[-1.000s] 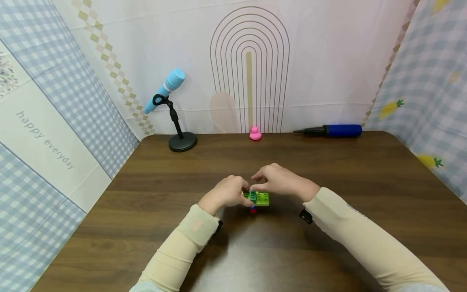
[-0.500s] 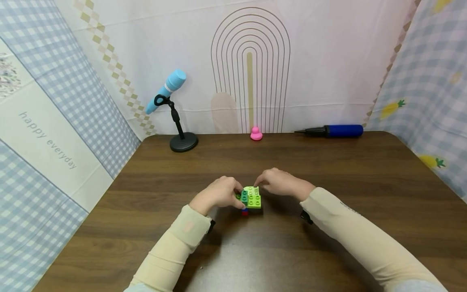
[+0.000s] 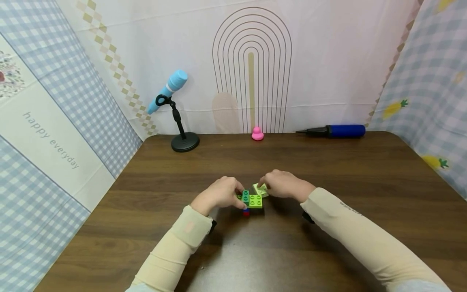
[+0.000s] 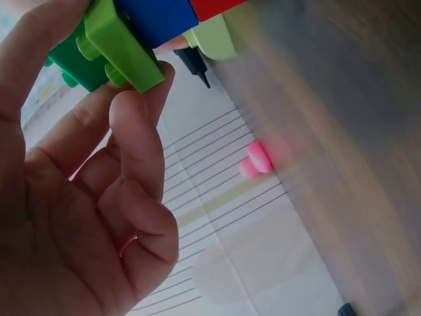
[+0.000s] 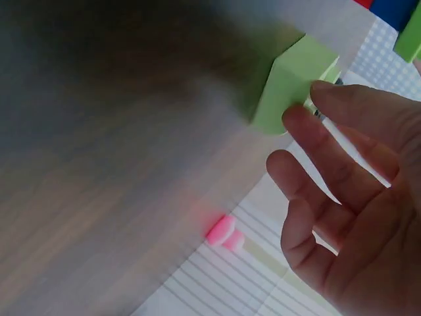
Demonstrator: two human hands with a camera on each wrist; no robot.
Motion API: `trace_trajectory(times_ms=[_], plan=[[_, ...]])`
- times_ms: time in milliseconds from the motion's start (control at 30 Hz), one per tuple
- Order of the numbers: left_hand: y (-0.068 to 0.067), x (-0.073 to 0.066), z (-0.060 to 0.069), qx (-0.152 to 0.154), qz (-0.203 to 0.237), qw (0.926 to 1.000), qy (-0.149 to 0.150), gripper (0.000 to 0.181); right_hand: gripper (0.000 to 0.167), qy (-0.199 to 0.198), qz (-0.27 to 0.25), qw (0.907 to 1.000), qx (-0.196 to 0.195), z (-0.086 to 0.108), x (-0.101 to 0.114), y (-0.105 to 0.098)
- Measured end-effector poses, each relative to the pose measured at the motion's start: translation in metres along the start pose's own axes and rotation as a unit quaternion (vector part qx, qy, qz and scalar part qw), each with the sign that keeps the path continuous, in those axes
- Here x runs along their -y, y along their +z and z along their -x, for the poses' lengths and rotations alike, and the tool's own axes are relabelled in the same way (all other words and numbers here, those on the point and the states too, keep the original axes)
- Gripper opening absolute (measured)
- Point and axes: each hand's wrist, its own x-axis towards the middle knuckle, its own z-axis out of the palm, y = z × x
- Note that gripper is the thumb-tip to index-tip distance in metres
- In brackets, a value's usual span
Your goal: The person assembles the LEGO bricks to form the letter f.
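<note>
My left hand [image 3: 220, 194] pinches a small stack of toy building bricks between thumb and fingers. On top of that stack is a dark green brick [image 3: 245, 196], across a lime green brick [image 3: 255, 201]. Blue [image 4: 161, 18] and red [image 4: 214, 6] bricks sit beneath, clearer in the left wrist view. Just behind and right of the stack, a pale green brick [image 3: 260, 190] stands tilted on the tabletop. My right hand [image 3: 283, 184] holds this pale brick by its edge with thumb and index fingertips, while the other fingers curl loosely in the right wrist view.
Along the back edge of the brown wooden table [image 3: 310, 162] lie a pink duck-like toy [image 3: 257, 134] and a blue and black hand pump [image 3: 333, 131]. At back left, a black stand [image 3: 185, 142] carries a light blue toy microphone [image 3: 171, 87]. Patterned cloth [image 3: 321, 61] hangs behind.
The pale green brick, hidden a second ago, came into view behind the stack and has since turned and shifted right with my right hand. My left hand and the stack moved slightly left.
</note>
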Motion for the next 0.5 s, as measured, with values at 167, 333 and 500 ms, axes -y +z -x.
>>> trace_trajectory(times_ms=[167,333,500], plan=[[0.000,-0.005,-0.002,-0.007,-0.003,1.0000,0.004,0.030,0.022,0.035,-0.002,0.9994,0.001,0.009,-0.008,-0.005],[0.003,-0.008,-0.009,-0.007,-0.007,0.9999,-0.002,0.033,0.012,0.072,0.002,0.9971,0.024,0.016,-0.012,-0.009],[0.007,-0.013,-0.016,-0.004,-0.009,0.9999,-0.005,0.034,0.018,0.107,0.010,0.9929,0.051,0.022,-0.012,-0.012]])
